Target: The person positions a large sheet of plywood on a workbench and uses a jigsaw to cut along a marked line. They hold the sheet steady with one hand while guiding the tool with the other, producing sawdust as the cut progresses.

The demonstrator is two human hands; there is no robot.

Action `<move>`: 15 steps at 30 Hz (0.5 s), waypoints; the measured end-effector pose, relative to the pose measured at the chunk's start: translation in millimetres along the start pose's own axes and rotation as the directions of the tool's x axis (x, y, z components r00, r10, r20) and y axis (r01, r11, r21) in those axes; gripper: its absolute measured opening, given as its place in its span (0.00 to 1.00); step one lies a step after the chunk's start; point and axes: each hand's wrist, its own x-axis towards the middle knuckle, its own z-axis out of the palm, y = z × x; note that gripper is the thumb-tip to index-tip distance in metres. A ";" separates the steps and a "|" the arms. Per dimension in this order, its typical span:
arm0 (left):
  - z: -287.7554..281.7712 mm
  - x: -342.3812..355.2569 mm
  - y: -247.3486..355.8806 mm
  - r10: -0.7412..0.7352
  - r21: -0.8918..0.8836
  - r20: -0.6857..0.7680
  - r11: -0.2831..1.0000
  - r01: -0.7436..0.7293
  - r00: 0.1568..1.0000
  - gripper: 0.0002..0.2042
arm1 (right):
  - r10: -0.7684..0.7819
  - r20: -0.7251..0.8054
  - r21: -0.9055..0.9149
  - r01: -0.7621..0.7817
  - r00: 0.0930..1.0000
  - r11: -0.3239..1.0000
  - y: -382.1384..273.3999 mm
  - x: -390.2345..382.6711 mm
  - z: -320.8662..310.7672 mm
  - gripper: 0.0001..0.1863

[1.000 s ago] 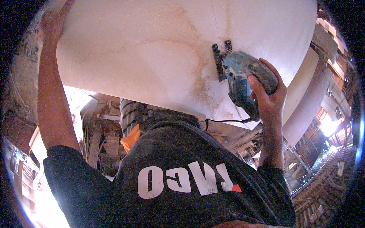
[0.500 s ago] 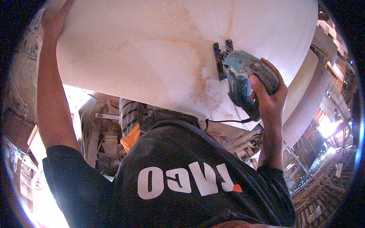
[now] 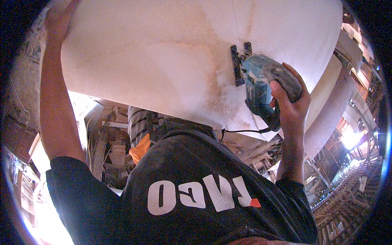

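Observation:
A teal and black jigsaw (image 3: 261, 83), dusty with pale powder, is in my right hand (image 3: 292, 102), whose fingers wrap around its handle. Its black base plate (image 3: 237, 65) rests on a large pale wooden sheet (image 3: 143, 77). A thin dark line (image 3: 236, 24) runs along the sheet away from the saw's front, and a short cut or mark shows behind it near the sheet's close edge. My left hand (image 3: 59, 18) lies at the sheet's far left edge; its fingers are lost in the dark rim of the view.
The jigsaw's black cord (image 3: 245, 130) runs left below the sheet's near corner. Further pale panels (image 3: 330, 108) lie to the right. Wood scraps (image 3: 118, 153) and an orange cloth-like piece (image 3: 141, 149) are under the sheet, beside a ribbed dark, tyre-like object (image 3: 139, 122).
The jigsaw and my right hand appear a few pixels further right, as do the marks on the sheet. My grip is the same, and my left arm stays in place.

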 end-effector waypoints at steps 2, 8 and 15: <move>0.4 -1.0 -0.6 -0.005 -0.002 0.001 1.000 0.005 1.000 0.59 | 0.000 -0.009 -0.001 0.000 1.000 1.000 0.2 0.6 0.4 0.29; 1.7 3.3 -6.1 -0.051 -0.008 0.020 0.999 0.051 0.998 0.60 | 0.010 0.001 0.016 -0.010 1.000 1.000 -3.5 2.4 1.8 0.30; 11.9 13.3 -21.8 -0.013 -0.056 0.005 0.998 0.014 1.000 0.62 | -0.026 -0.021 -0.018 0.026 0.999 1.000 -1.1 3.3 5.8 0.30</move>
